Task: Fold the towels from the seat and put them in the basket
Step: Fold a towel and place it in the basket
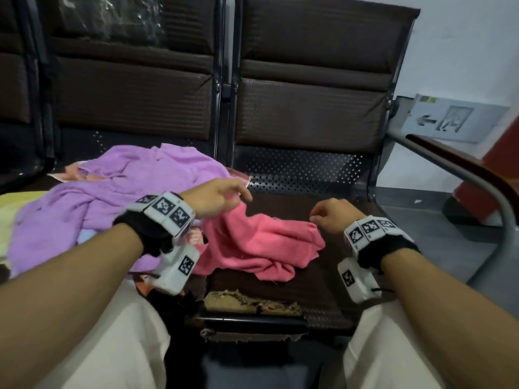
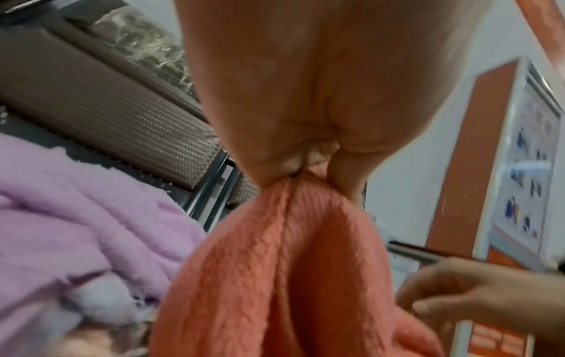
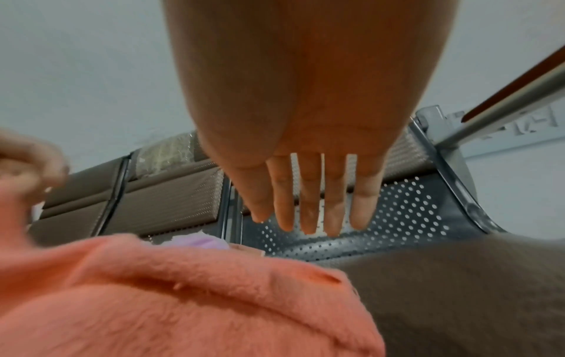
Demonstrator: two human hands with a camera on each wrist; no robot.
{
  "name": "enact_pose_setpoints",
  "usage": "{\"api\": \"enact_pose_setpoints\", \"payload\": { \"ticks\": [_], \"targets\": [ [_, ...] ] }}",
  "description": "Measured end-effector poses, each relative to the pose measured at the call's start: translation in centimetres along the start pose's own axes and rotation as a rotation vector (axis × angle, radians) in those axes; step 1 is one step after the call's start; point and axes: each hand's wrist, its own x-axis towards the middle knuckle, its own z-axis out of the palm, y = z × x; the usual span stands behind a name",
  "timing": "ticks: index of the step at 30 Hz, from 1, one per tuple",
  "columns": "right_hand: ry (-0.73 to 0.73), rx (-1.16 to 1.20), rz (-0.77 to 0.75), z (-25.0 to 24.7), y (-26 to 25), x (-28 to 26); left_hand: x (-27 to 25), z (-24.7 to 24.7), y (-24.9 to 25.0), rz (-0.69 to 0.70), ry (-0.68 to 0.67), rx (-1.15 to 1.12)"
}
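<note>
Pink towel (image 1: 261,242) hangs pinched from left hand (image 1: 216,197); right hand (image 1: 331,217), fingers straight, hovers just beside it.

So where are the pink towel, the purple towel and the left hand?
pink towel (image 1: 261,240): head view, its crumpled middle.
purple towel (image 1: 92,197): head view, its middle folds.
left hand (image 1: 213,196): head view, back of the hand.

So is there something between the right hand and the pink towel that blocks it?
Nothing visible does. The right hand hovers open just above the pink towel's right edge on the seat. The left hand already pinches its other end.
</note>
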Motion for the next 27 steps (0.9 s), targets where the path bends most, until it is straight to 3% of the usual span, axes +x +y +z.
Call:
{"api": "enact_pose_setpoints", "payload": {
  "ticks": [3, 10, 14, 17, 21, 24, 27],
  "targets": [
    [-0.025, 0.043, 0.056, 1.3, 0.0, 1.3, -0.5, -0.2, -1.5, 0.012, -0.156, 0.152],
    [-0.165, -0.102, -0.004, 3.8, -1.2, 3.1, -1.0, -1.3, -4.2, -0.119, -0.24, 0.366],
    [-0.036, -0.039, 0.071, 3.0, -0.1, 3.7, -0.7, -2.3, -5.5, -0.203, -0.238, 0.544],
    [0.161, 0.32, 0.092, 2.0, 0.9, 4.1, -0.4, -2.6, -6.5, -0.261, -0.14, 0.609],
    [0.32, 0.893, 0.031, 0.0, 0.6, 3.4, 0.4, -2.5, -6.8, -0.334, 0.115, 0.533],
    [0.291, 0.94, -0.121, -1.3, 0.2, 1.8, 0.6, -2.4, -6.5, -0.351, 0.284, 0.497],
    [0.126, 0.655, -0.253, -1.8, 0.5, -0.2, -0.1, -2.8, -6.2, -0.363, 0.428, 0.468]
  ]
}}
